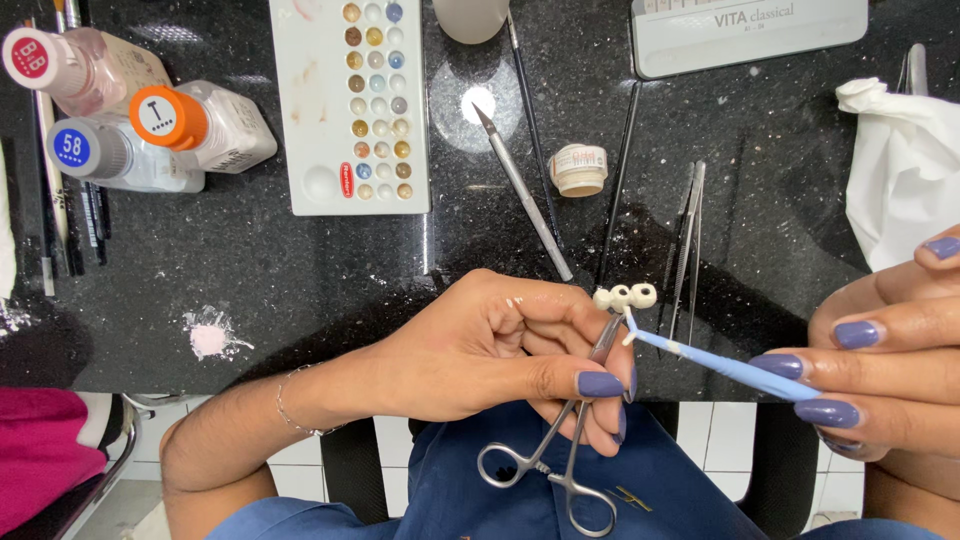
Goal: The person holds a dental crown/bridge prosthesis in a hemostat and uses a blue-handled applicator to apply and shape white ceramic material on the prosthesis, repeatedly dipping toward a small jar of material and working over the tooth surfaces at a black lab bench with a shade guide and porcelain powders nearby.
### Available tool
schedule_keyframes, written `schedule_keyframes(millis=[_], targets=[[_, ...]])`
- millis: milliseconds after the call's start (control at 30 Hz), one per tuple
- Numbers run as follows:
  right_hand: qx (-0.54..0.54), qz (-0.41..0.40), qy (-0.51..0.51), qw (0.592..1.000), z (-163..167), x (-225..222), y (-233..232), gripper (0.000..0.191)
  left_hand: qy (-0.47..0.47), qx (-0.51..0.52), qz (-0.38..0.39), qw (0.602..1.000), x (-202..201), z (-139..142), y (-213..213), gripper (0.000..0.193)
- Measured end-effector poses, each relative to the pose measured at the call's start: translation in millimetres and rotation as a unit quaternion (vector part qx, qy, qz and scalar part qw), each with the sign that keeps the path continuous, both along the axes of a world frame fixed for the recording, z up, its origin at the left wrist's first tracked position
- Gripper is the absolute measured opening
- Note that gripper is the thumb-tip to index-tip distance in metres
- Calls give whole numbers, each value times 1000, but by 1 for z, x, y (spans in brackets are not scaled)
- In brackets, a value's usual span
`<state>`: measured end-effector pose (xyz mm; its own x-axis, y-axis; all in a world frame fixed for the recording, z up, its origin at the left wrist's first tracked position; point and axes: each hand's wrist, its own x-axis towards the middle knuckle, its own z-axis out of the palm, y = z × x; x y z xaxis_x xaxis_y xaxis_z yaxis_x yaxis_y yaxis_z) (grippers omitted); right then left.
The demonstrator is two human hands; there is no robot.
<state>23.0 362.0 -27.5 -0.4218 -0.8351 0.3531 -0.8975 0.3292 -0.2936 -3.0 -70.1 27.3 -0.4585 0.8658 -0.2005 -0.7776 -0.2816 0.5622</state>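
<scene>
The left hand [500,350] is curled closed around a pair of steel scissor-handled forceps [560,440], thumb and fingers pinching the shaft while the finger rings hang down over the blue trousers [480,490]. The forceps' tip clamps a small white three-unit dental bridge [625,297], which sits just above the left fingertips, over the near edge of the black speckled stone worktop [250,270].

The right hand [890,350] comes in from the right of the bridge, fingers closed in a pen grip on a slim pale-blue brush [720,365]. Its white tip touches the underside of the bridge.

Beyond the bridge lie a pair of steel tweezers [688,235], just to its right, a grey-handled scalpel [525,195], a thin black brush [530,110] and a small round cream jar [579,169]. Further left of the bridge sits a white rectangular palette with rows of coloured wells [350,105], then three plastic bottles with pink, orange and blue caps [130,110]. A patch of pink powder [210,338] lies on the worktop left of the left hand. A crumpled white tissue [900,170] rests far right of the bridge.
</scene>
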Motion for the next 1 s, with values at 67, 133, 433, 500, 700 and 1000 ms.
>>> schedule_keyframes(millis=[67,133,433,500,700,1000], targets=[[0,-1,-1,1000,-1,0,0,14,-1,0,-1,1000,0,-1,0,22],[0,-3,-1,1000,-2,0,0,14,-3,4,-2,1000,0,-1,0,22],[-3,-9,-1,1000,-2,1,0,18,-1,12,5,1000,0,-3,1,23],[-5,-10,0,1000,-2,0,0,19,3,11,3,1000,0,-3,0,23],[-5,-9,2,1000,-1,-1,-1,21,2,7,3,1000,1,-3,0,23],[-14,-3,7,1000,3,-4,-1,24,-1,1,-1,1000,1,-2,0,23]])
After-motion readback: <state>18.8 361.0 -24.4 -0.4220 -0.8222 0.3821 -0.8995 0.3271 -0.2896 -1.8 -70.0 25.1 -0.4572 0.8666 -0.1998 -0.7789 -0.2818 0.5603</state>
